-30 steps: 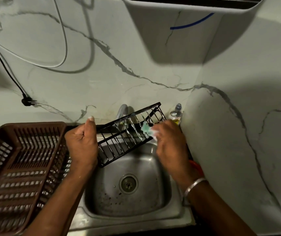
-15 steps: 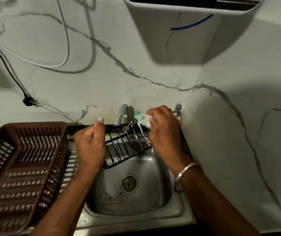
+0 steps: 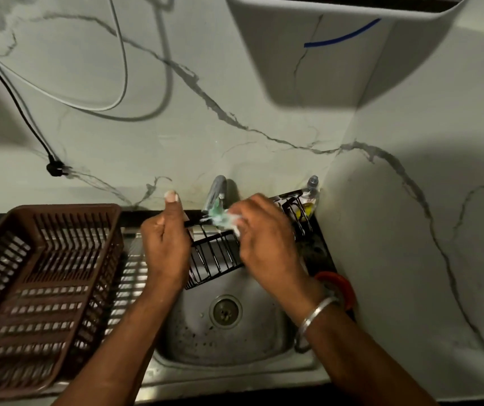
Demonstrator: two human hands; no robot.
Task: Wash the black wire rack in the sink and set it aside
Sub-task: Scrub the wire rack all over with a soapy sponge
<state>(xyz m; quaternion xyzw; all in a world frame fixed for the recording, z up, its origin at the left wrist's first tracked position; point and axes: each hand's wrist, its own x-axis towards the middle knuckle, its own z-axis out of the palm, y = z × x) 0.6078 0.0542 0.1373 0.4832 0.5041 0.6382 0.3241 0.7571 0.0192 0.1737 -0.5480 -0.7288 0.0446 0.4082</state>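
your left hand (image 3: pixel 166 247) grips the black wire rack (image 3: pixel 215 259) over the sink (image 3: pixel 234 341); your right hand (image 3: pixel 267 244) fingers pinch a green sponge (image 3: pixel 218 216) against it

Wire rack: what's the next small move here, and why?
Probably draw the green scrub pad down the wires toward the near edge. The right hand pinches it at the far rim of the black wire rack, by the tap. The left hand grips the rack's left end over the sink, and the near bars lie bare of the pad.
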